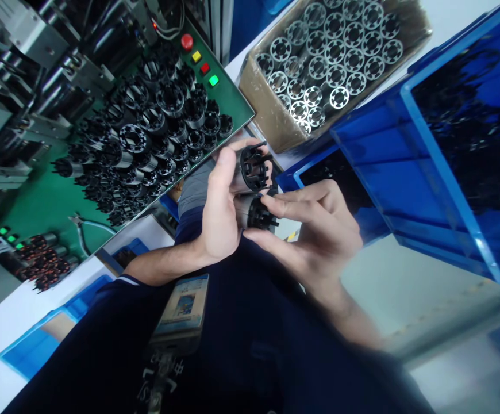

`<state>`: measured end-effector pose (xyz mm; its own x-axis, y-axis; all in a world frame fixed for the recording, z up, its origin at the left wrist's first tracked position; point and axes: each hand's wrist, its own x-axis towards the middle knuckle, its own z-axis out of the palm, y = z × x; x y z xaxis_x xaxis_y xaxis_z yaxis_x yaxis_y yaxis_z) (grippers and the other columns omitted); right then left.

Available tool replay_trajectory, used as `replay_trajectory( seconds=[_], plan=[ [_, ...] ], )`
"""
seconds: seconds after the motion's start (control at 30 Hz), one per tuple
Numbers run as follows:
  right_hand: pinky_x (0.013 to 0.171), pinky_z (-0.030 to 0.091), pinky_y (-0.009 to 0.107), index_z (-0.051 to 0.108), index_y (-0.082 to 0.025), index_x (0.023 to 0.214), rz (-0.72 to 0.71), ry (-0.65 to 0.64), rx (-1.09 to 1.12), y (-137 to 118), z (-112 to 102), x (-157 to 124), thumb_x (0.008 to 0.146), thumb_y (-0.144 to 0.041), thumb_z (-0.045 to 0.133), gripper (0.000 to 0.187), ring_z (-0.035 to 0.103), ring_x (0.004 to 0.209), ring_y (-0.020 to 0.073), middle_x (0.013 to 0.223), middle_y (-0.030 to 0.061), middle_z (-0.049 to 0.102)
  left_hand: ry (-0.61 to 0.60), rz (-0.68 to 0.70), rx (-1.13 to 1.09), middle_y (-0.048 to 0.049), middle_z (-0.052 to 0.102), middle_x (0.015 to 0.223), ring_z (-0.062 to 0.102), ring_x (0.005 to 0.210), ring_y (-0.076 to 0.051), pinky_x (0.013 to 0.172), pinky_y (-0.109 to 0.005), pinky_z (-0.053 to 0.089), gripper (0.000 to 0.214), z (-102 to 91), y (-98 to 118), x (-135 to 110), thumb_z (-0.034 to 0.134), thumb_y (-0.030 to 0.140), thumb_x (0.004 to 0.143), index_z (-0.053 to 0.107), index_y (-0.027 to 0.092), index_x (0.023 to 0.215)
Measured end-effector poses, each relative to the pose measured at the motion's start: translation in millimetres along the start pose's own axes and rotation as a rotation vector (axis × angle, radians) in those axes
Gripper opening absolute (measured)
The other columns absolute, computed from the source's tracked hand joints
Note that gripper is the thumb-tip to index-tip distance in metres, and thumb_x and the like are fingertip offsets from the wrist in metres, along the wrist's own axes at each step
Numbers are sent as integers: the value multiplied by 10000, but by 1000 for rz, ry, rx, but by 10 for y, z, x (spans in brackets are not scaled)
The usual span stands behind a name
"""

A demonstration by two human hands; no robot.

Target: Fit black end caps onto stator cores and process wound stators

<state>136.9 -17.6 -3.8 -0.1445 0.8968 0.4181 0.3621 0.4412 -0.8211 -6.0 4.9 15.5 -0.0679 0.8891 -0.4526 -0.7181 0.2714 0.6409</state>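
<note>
Just beyond the near edge of the green worktop (58, 196), the left hand (220, 215) clasped two stator cores (246, 172), apparently to leave their pronged ends (260, 167) accessible; the right hand (321, 230) pinched the lower's black end cap (257, 215).

Remotely, I register these finishes: upper held cylinder (239, 177), smooth metal; its toothed end (256, 168), matt plastic; large blue bin (383, 164), glossy plastic; carton (260, 106), cardboard.

Parts (133, 140) crowd the bench (38, 198) at left, pliers (80, 226) by its near edge. Right of it stands a carton (253, 95) of rings (335, 41) (a bin (383, 167) sits farther right). Before the torso (241, 345), left hand (220, 213) and right hand (319, 224) hold two pieces (252, 171).
</note>
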Motion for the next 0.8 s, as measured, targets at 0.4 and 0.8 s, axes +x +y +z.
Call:
replay_trajectory(
  seconds=[0.4, 0.8],
  plan=[
    [890, 751, 380, 835, -297, 1380, -92, 20, -157, 41, 143, -3, 988, -446, 1006, 453, 831, 1032, 216, 1197, 61, 837, 15, -64, -18, -86, 717, 1162, 775, 1028, -230, 951, -388, 657, 392, 47, 130, 115, 481, 540, 1212, 694, 219, 1140],
    [1200, 704, 525, 696, -283, 1412, 133, -141, 52, 198, -130, -162, 1122, -510, 842, 396, 803, 1464, 330, 1660, 160, 752, -127, 208, 164, 32, 834, 1271, 853, 1231, -196, 1012, -283, 715, 641, -508, 58, 262, 1136, 509, 806, 683, 355, 1231]
  ],
)
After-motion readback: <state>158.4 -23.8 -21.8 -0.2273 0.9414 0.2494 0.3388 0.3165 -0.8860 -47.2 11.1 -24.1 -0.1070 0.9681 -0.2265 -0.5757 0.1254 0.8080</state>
